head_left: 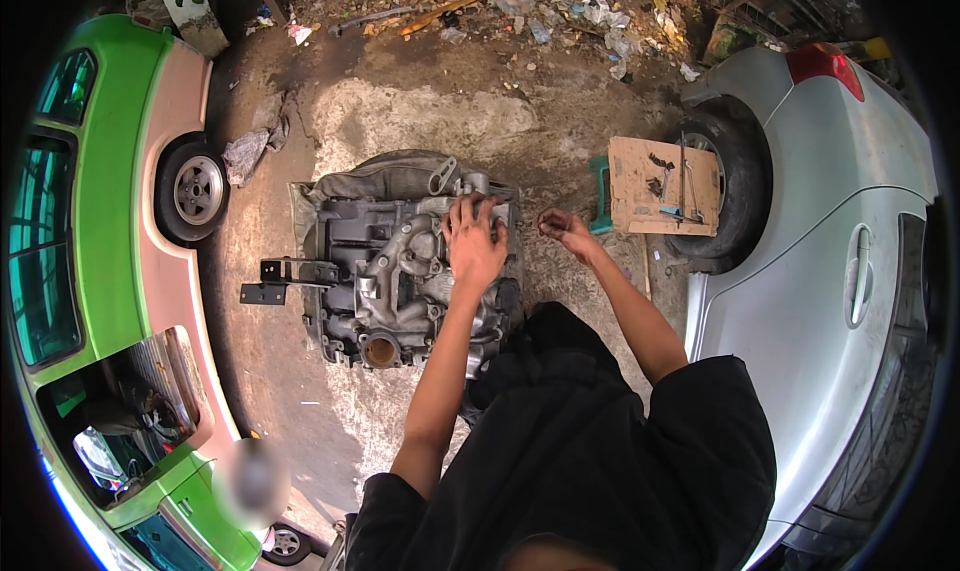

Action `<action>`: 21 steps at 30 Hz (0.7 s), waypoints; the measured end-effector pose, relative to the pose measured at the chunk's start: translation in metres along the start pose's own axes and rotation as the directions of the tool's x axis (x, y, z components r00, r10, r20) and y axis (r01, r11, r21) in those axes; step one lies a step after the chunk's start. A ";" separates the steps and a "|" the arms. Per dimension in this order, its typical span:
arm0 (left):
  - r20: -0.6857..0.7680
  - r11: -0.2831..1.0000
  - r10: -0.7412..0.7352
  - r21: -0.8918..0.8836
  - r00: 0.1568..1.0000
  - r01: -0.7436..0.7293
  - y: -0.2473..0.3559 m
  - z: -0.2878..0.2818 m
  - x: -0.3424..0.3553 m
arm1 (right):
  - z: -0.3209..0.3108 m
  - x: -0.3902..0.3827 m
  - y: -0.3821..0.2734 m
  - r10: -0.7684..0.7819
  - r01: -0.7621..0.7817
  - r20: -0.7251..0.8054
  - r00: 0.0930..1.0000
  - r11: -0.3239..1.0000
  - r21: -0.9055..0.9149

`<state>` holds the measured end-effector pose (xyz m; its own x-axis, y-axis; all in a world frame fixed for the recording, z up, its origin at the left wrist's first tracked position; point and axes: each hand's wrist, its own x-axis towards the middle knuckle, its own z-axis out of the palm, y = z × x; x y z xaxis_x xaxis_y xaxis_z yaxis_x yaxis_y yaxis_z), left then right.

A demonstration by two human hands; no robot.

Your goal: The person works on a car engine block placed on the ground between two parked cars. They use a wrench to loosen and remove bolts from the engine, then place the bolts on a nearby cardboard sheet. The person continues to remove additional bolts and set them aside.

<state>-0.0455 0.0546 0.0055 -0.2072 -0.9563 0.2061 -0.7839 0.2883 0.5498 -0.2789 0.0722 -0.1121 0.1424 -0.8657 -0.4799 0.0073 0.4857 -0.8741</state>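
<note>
A grey metal engine lies on the ground in front of me, on a dark, worn tyre or mat. My left hand rests on the engine's upper right part, fingers spread and pointing away from me. The surface beneath that palm is hidden. Just right of the engine, my right hand is held in the air with its fingers curled together. Something small and dark may be between those fingertips, too small to name. A black metal bracket sticks out from the engine's left side.
Right of my right hand, a cardboard sheet carries tools and small dark parts, over a green stool. A silver car stands on the right, a green and pink vehicle on the left. Litter covers the far ground.
</note>
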 end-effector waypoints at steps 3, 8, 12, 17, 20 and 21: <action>-0.007 1.000 0.003 0.003 1.000 -0.003 0.000 0.000 0.000 | 0.001 0.004 -0.003 0.019 -0.019 0.000 1.000 1.000 -0.009; -0.005 1.000 0.001 0.015 1.000 -0.001 0.000 0.001 0.000 | 0.002 0.012 -0.004 -0.006 0.007 0.090 0.996 1.000 -0.011; 0.000 1.000 -0.009 0.014 1.000 0.009 0.001 0.000 0.000 | 0.000 0.019 -0.001 -0.006 0.010 0.105 0.994 0.999 -0.041; -0.003 1.000 -0.013 0.003 1.000 0.013 0.001 0.000 0.001 | -0.007 0.031 -0.004 -0.030 0.049 0.147 0.989 0.990 -0.129; 0.000 1.000 -0.016 -0.001 1.000 0.016 0.001 0.000 0.001 | -0.008 0.037 -0.004 -0.037 0.063 0.155 0.987 0.984 -0.167; 0.001 1.000 -0.017 -0.003 1.000 0.017 0.001 0.000 0.000 | -0.007 0.038 -0.004 -0.033 0.060 0.144 0.989 0.981 -0.187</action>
<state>-0.0467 0.0544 0.0058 -0.1946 -0.9612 0.1956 -0.7856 0.2721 0.5557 -0.2807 0.0367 -0.1271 0.2830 -0.8549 -0.4348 -0.1690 0.4018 -0.9000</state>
